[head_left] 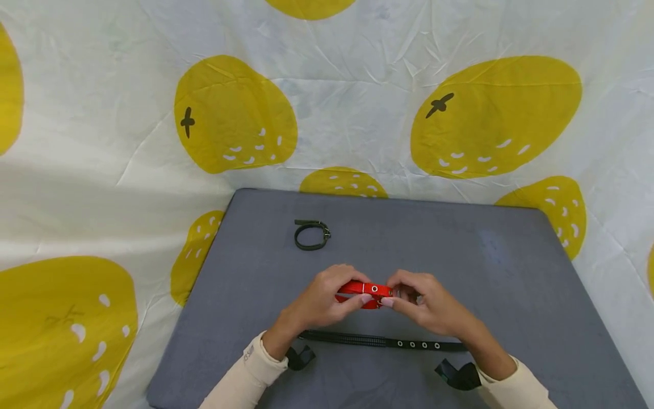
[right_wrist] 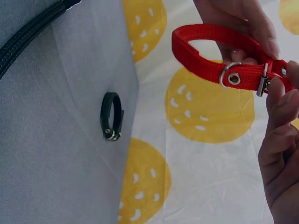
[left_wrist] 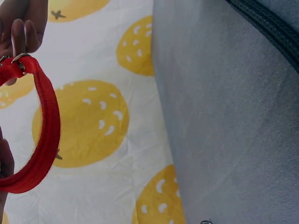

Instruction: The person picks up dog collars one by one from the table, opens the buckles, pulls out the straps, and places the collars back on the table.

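Over the middle of the table, both hands hold a red pet collar (head_left: 352, 288), fastened into a loop with metal eyelets. My left hand (head_left: 327, 292) pinches the band between thumb and fingers at the loop's left part. At the other end, my right hand (head_left: 429, 301) has thumb and fingertips at the buckle (right_wrist: 263, 83) and strap end. A metal D-ring (right_wrist: 226, 74) sits on the band near the buckle. Part of the strap end is covered by the right fingers. The left wrist view shows the curved red band (left_wrist: 49, 116) and fingers at the left edge.
A small dark collar (head_left: 310, 247), buckled into a loop, lies farther back on the grey table (head_left: 434, 238). Nearer, a long black strap (head_left: 357, 339) with several eyelets lies across the table beneath the hands. A white fabric wall (head_left: 347, 125) with yellow fruit prints surrounds it.
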A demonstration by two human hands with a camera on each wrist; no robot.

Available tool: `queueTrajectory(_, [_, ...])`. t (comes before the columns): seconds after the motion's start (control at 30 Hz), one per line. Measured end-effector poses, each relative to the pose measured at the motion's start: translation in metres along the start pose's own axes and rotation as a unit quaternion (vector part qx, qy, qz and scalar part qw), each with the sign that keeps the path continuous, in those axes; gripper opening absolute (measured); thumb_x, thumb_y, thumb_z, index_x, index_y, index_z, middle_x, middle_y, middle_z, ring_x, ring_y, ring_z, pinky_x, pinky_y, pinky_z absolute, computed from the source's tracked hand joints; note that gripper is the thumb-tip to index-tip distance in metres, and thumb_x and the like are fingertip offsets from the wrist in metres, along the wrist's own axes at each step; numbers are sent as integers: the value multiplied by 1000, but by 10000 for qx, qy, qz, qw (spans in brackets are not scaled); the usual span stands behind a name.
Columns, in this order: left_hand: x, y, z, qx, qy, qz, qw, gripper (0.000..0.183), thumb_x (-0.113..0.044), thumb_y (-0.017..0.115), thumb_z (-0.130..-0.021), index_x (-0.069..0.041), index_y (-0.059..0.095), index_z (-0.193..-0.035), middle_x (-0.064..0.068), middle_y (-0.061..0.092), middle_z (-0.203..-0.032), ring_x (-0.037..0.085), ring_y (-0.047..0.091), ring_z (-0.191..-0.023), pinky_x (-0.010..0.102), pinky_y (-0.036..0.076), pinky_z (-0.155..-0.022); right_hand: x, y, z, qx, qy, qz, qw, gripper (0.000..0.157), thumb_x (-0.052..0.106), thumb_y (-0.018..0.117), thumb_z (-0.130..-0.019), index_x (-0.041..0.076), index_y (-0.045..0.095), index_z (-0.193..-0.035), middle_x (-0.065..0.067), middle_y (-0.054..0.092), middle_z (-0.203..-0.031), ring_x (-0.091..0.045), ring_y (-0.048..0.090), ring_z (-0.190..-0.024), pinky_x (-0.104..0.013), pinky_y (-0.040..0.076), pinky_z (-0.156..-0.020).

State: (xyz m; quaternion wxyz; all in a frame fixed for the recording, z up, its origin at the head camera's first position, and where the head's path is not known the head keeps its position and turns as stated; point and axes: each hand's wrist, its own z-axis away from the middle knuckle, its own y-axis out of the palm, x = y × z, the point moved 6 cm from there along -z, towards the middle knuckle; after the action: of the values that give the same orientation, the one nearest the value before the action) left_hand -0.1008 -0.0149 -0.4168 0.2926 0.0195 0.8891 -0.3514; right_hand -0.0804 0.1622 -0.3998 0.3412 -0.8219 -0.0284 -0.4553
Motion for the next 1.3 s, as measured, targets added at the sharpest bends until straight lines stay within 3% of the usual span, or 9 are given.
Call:
queueTrajectory(0.17, [1, -1, 2, 6, -132, 273, 9995, 16, -19, 70, -96, -12, 66, -109, -4, 65, -93, 2, 54, -76, 10, 47, -66, -3, 1, 3, 96, 164, -356, 9992, 24, -3, 68, -92, 17, 62, -103, 6, 52, -68, 1, 40, -53, -17, 37, -46])
queueTrajectory(0.33, [-4, 1, 2, 230, 109, -189, 9995, 14, -15, 73, -93, -12, 68, -106, -4, 64, -89, 2, 50, -71, 8, 40, -66, -9, 8, 6, 410, 859, -1135, 9890, 15, 0, 62, -97, 11, 64, -106, -1, 53, -60, -4, 39, -46, -21, 32, -40])
queueTrajectory(0.43, [-7, 3, 1, 421, 155, -397, 9982, 16, -15, 74, -92, -12, 68, -107, -4, 65, -90, 3, 50, -73, 9, 40, -70, -11, 11, 5, 388, 1249, -1125, 9850, 6, 8, 62, -100, 12, 67, -100, -1, 57, -57, -2, 40, -43, -23, 30, -36])
queueTrajectory(0.5, [-8, 4, 0, 480, 149, -443, 9977, 17, -15, 74, -92, -12, 69, -108, -4, 66, -92, 3, 51, -74, 10, 41, -72, -12, 11, 4, 283, 1409, -1024, 9843, 11, 14, 62, -101, 15, 66, -91, 1, 56, -55, 0, 38, -42, -23, 29, -35])
queueTrajectory(0.67, [-9, 5, 0, 418, 180, -339, 9984, 18, -14, 74, -92, -12, 68, -109, -4, 66, -93, 3, 53, -76, 9, 43, -74, -12, 10, 3, 95, 1254, -1191, 9849, 24, 8, 60, -101, 15, 61, -78, -2, 51, -50, -2, 35, -38, -20, 30, -33])
queueTrajectory(1.0, [-5, -2, -4, 48, -24, 186, 9998, 20, -18, 73, -94, -12, 68, -112, -4, 65, -92, 5, 54, -79, 11, 45, -74, -8, -1, 3, 81, 613, -2152, 9746, 29, -12, 47, -98, 8, 58, -79, -11, 52, -54, -18, 44, -40, -27, 41, -36])
queueTrajectory(1.17, [-5, -5, -6, 33, -1, 76, 10000, 19, -15, 74, -93, -11, 69, -110, -4, 62, -88, 6, 53, -74, 13, 46, -66, -9, -5, 1, 33, 690, -1800, 9812, 25, -9, 51, -99, 9, 64, -87, -8, 50, -54, -15, 41, -40, -24, 38, -36])
queueTrajectory(1.3, [-7, -5, -9, 260, -35, -420, 9988, 17, -15, 76, -91, -11, 70, -106, -5, 62, -86, 6, 51, -70, 10, 41, -65, -8, -8, -1, -163, 1086, -663, 9917, 17, 6, 62, -99, 15, 73, -91, 4, 40, -48, 1, 28, -40, -19, 27, -37])
